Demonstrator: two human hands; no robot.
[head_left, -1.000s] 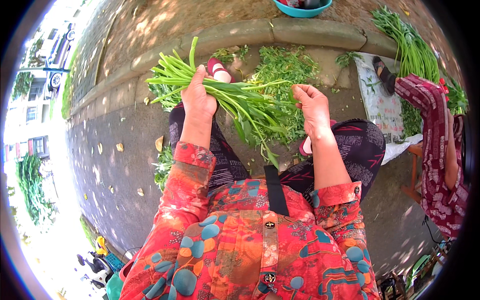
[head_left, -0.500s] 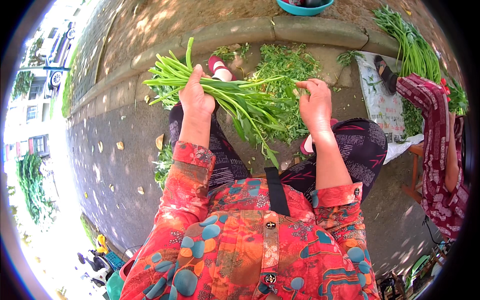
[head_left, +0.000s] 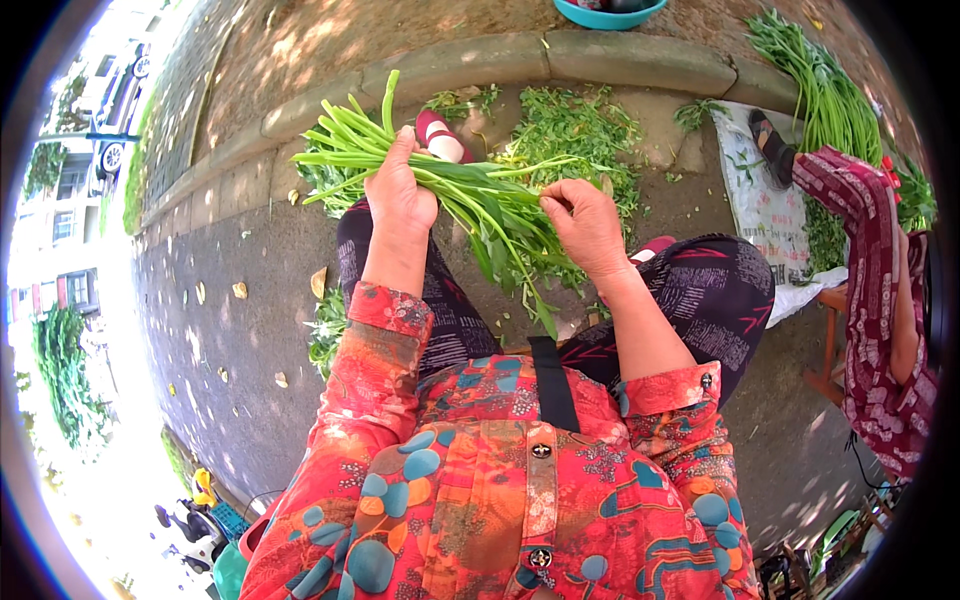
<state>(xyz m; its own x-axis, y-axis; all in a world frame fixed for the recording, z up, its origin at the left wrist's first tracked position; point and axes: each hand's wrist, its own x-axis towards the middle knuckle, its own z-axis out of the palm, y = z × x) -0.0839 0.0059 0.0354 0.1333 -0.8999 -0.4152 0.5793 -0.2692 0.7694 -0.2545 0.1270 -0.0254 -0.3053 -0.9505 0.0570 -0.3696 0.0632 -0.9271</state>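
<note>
My left hand (head_left: 402, 195) is wrapped round a bunch of water spinach (head_left: 475, 195), long green stems with narrow leaves. The cut stem ends fan out to the left, and the leafy ends droop to the right over my lap. At the leafy end, the thumb and forefinger of my right hand (head_left: 585, 225) are pinched together against the leaves; exactly which leaf or stem they hold is hidden. Between my feet, beyond the bunch, lies a wide pile of loose green leaves (head_left: 575, 130).
More greens (head_left: 328, 335) lie beside my left leg. A stone kerb (head_left: 640, 62) crosses ahead, with a blue basin (head_left: 610, 18) past it. On the right, a seated person's patterned leg (head_left: 865, 210) is beside a white sheet (head_left: 750, 190) and a heap of long-stemmed greens (head_left: 825, 85).
My right hand has moved left and slightly down, from the leaf tips in toward the bunch. The left hand, still holding the bunch, has shifted slightly right.
</note>
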